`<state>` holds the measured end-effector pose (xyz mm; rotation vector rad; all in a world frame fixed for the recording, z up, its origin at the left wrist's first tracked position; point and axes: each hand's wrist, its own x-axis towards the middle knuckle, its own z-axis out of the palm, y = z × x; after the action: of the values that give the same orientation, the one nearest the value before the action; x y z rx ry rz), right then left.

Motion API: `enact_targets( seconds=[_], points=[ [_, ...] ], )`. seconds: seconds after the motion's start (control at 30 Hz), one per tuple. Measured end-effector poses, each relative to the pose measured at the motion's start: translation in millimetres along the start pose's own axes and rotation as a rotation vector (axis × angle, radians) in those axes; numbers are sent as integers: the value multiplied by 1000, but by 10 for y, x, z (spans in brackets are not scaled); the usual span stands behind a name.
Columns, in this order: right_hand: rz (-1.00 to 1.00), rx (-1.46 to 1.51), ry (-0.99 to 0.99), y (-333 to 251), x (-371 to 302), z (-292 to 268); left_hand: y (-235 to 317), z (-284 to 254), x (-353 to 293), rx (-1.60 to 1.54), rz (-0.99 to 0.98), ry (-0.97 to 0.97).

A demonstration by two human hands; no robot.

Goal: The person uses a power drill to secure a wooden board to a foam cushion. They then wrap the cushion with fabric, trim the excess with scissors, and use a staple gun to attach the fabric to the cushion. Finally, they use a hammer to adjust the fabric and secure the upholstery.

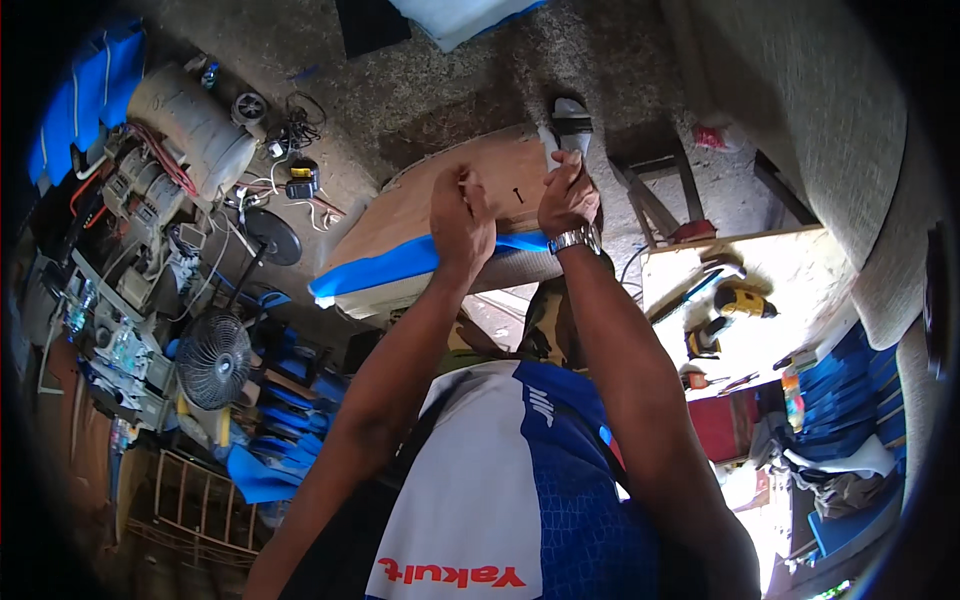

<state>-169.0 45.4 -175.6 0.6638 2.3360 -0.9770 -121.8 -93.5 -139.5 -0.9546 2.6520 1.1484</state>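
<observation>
Head view: left hand (460, 222) pinches blue fabric (400, 265) on stiff plywood seat board (420, 205); right hand (567, 192) grips staple gun (568, 125). Fabric looks limp; best held at the edge.

Uneven daylight, dark fisheye-warped rim
</observation>
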Motion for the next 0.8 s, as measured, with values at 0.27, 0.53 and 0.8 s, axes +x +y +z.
enact_targets(
  seconds=[0.27,0.53,0.8],
  points=[
    [-1,8,-35,12,2,30,205,155,511,-226,-513,8],
    [22,18,-46,-43,0,2,64,173,-207,112,135,-36],
    [33,29,-81,-5,22,7,153,-202,-620,212,159,-147]
  ],
)
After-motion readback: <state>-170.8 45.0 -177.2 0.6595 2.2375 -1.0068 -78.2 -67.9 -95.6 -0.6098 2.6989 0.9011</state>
